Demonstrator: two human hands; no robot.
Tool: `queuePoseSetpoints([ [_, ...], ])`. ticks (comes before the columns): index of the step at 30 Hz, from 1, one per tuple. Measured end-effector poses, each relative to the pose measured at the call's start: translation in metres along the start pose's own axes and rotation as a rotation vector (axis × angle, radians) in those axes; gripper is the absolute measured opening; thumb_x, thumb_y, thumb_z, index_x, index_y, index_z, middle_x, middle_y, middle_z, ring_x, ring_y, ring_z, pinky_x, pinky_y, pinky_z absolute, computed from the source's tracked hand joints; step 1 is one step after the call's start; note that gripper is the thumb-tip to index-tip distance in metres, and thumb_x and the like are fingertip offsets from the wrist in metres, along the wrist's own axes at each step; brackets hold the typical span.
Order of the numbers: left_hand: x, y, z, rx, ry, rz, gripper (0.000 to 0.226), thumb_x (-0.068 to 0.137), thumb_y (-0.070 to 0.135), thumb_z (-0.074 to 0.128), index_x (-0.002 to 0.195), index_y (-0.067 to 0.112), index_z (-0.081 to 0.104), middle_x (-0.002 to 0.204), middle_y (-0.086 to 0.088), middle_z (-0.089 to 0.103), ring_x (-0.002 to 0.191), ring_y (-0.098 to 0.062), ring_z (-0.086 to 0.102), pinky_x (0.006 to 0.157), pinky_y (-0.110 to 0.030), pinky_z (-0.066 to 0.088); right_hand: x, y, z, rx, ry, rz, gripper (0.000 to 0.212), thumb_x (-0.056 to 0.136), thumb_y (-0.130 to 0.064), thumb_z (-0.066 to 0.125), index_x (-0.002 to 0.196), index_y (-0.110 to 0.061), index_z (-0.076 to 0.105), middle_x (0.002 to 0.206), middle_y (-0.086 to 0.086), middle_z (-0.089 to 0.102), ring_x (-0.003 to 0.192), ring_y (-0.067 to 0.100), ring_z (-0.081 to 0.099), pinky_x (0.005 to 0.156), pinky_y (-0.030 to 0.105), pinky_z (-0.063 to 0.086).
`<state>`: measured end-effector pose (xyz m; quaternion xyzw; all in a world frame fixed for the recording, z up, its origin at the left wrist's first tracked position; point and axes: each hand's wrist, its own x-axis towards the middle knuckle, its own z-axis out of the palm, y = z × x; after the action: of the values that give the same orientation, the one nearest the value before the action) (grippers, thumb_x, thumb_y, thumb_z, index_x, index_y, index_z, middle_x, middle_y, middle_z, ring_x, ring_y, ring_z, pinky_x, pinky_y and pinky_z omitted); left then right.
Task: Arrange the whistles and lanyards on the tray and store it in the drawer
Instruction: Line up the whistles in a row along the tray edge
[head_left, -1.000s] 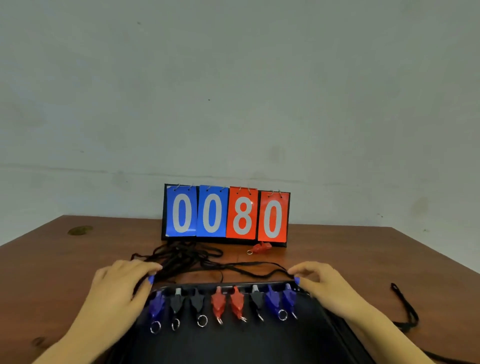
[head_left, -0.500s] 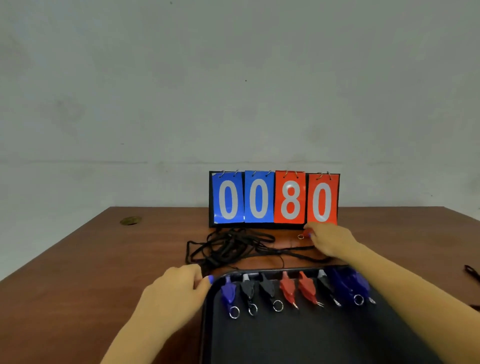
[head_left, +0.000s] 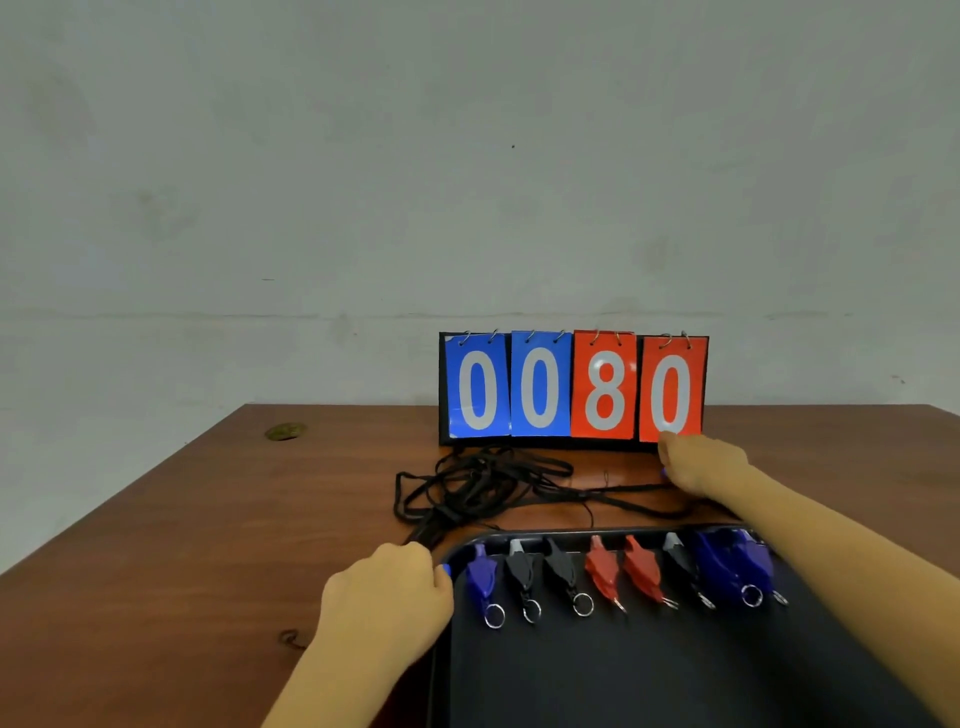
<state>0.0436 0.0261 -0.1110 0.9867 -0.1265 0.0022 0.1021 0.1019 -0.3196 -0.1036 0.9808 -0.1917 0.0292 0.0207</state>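
Your right hand (head_left: 698, 465) is curled at the foot of the scoreboard (head_left: 574, 387), right of the middle, and I cannot tell if it holds anything. Your left hand (head_left: 387, 592) grips the tray (head_left: 623, 670) at its upper-left corner; keep it steady. Bring anything you pick up slowly over the lanyards (head_left: 483, 486) to the row of whistles (head_left: 623, 571).

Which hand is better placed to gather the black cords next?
Probably the left hand: it rests at the tray corner, right beside the cord tangle. The right hand is off by the scoreboard, fingers curled, contents hidden.
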Motion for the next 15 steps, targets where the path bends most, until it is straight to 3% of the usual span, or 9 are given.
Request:
queuePoseSetpoints([
  [3, 0.0, 0.001, 0.0, -0.033, 0.018, -0.03, 0.03, 0.094, 0.042, 0.033, 0.082, 0.019, 0.049, 0.077, 0.003, 0.047, 0.073, -0.02, 0.051, 0.066, -0.029, 0.041, -0.011, 0.014, -0.002, 0.103, 0.059, 0.01, 0.029, 0.094, -0.029, 0.042, 0.119, -0.015, 0.04, 0.112, 0.011, 0.057, 0.089, 0.022, 0.056, 0.082, 0.037, 0.05],
  [6, 0.001, 0.001, 0.001, -0.06, 0.029, -0.039, 0.029, 0.093, 0.042, 0.033, 0.083, 0.02, 0.048, 0.083, 0.001, 0.052, 0.078, -0.022, 0.053, 0.067, -0.03, 0.042, -0.03, 0.027, -0.012, 0.338, 0.146, -0.003, 0.022, 0.094, -0.027, 0.043, 0.111, -0.013, 0.041, 0.113, 0.013, 0.058, 0.091, 0.025, 0.057, 0.079, 0.037, 0.048],
  [10, 0.002, 0.002, 0.005, -0.113, 0.058, -0.033, 0.025, 0.093, 0.041, 0.033, 0.104, 0.028, 0.052, 0.096, 0.001, 0.057, 0.092, -0.023, 0.059, 0.073, -0.03, 0.044, -0.069, 0.041, -0.026, 0.628, 0.164, 0.011, 0.028, 0.092, -0.025, 0.052, 0.115, -0.015, 0.039, 0.088, 0.003, 0.06, 0.071, 0.014, 0.057, 0.06, 0.027, 0.042],
  [15, 0.003, 0.0, 0.013, -0.19, 0.055, 0.003, 0.036, 0.096, 0.033, 0.031, 0.128, 0.033, 0.047, 0.121, 0.001, 0.059, 0.104, -0.019, 0.058, 0.083, -0.03, 0.048, -0.121, 0.056, -0.027, 0.892, 0.131, 0.018, 0.035, 0.091, -0.023, 0.054, 0.125, -0.016, 0.053, 0.107, 0.001, 0.063, 0.079, 0.006, 0.057, 0.065, 0.02, 0.041],
])
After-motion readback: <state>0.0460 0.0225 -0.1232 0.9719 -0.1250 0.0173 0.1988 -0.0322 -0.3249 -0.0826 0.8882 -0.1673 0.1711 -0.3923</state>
